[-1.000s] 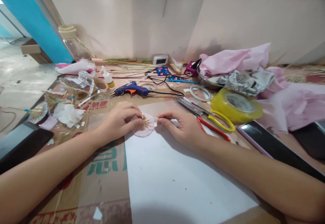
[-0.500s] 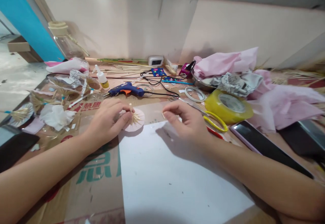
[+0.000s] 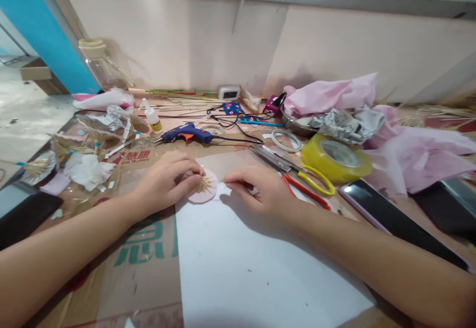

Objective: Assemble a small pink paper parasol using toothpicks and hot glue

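head view, left to right. a crumpled white paper piece (image 3: pixel 88 172) lies at the far left of the cardboard sheet (image 3: pixel 148 253); behind it stand a small glue bottle (image 3: pixel 152 118) and a blue glue gun (image 3: pixel 188 133) of hard plastic. the left hand (image 3: pixel 163 183) is curled on the paper disc (image 3: pixel 204 191), thumb and fingers closed round its raised hub. the disc is pale pink, thin and round, with fine bamboo ribs fanning from the centre. it lies flat where the cardboard meets the smooth white sheet (image 3: pixel 260 268).

change: half a second ago the right hand (image 3: pixel 262 189) was lifted clear of the disc; it has now come down onto the white sheet. its thumb and forefinger are pinched together just beside the disc's right rim. whether they grip a sliver there is too small to tell. both hands thus bear on the disc again, one at the hub and one at the edge.

to the right lie steel scissors (image 3: pixel 297 174) with red and yellow handles, a glossy yellow tape roll (image 3: pixel 336 157) and soft pink tissue paper (image 3: pixel 420 155).
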